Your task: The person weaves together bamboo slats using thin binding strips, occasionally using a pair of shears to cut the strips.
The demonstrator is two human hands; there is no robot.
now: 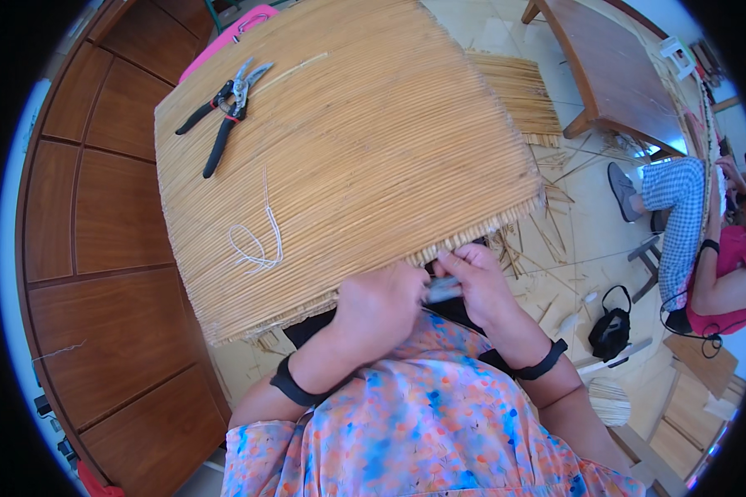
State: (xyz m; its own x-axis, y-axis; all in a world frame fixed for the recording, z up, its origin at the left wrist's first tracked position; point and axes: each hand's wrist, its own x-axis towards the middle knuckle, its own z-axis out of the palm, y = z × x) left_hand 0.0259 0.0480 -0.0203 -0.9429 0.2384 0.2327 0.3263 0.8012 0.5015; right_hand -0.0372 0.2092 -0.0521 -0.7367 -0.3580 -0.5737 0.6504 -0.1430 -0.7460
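Observation:
A large mat of straw-coloured stalks laid side by side (356, 141) lies before me, its near edge at my hands. My left hand (381, 306) is closed in a fist by that edge, slightly blurred; what its fingers hold is hidden. My right hand (477, 286) has thumb and forefinger pinched at the edge. A small blurred grey-blue object (443, 289) shows against the right palm, its kind unclear. On the mat's far left rest pruning shears (234, 103) with black and red handles, blades apart. Loose white thread (265, 248) curls on the mat's left side.
Brown wooden cabinets (99, 199) line the left. To the right, a bundle of stalks (518, 95) and scattered stalk pieces lie on the tiled floor, near a wooden table (622, 66). A black bag (610, 331) sits there too. Another person in checked trousers (674, 203) sits at far right.

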